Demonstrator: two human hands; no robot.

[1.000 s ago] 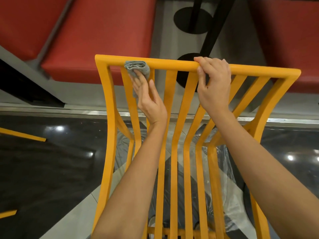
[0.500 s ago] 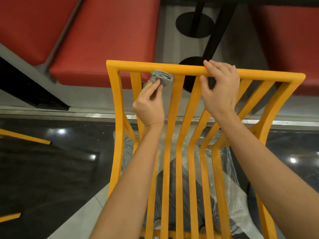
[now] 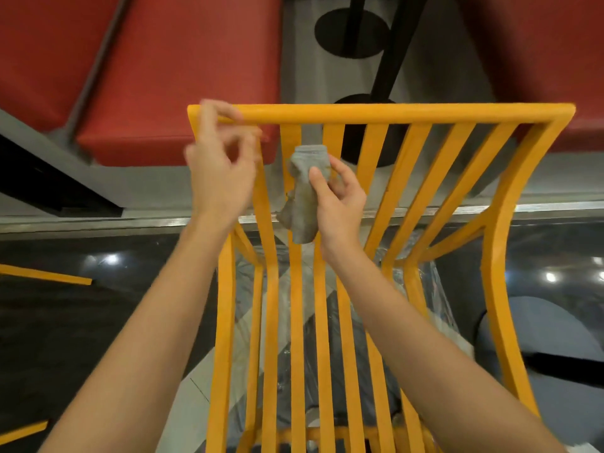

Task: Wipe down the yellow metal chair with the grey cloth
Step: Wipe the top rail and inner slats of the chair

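Red padded seats (image 3: pixel 170 60) and grey floor beyond, no writing readable, one yellow metal chair (image 3: pixel 376 113) with nine back slats, one grey cloth (image 3: pixel 302 194) pinched by right hand (image 3: pixel 340 204) against a middle slat, left hand (image 3: pixel 219 171) blurred, fingers curled at top rail's left corner, grip unclear

We have a single view, from the head camera, looking forward and steeply down over the yellow chair (image 3: pixel 376 113). We sit close above its backrest: the top rail runs across the upper middle of the frame, and the slats fan toward the bottom edge. Beyond the rail lie red cushions (image 3: pixel 183 70); below it, dark glossy floor (image 3: pixel 65 322). Wide-angle distortion bows the chair's side posts outward.
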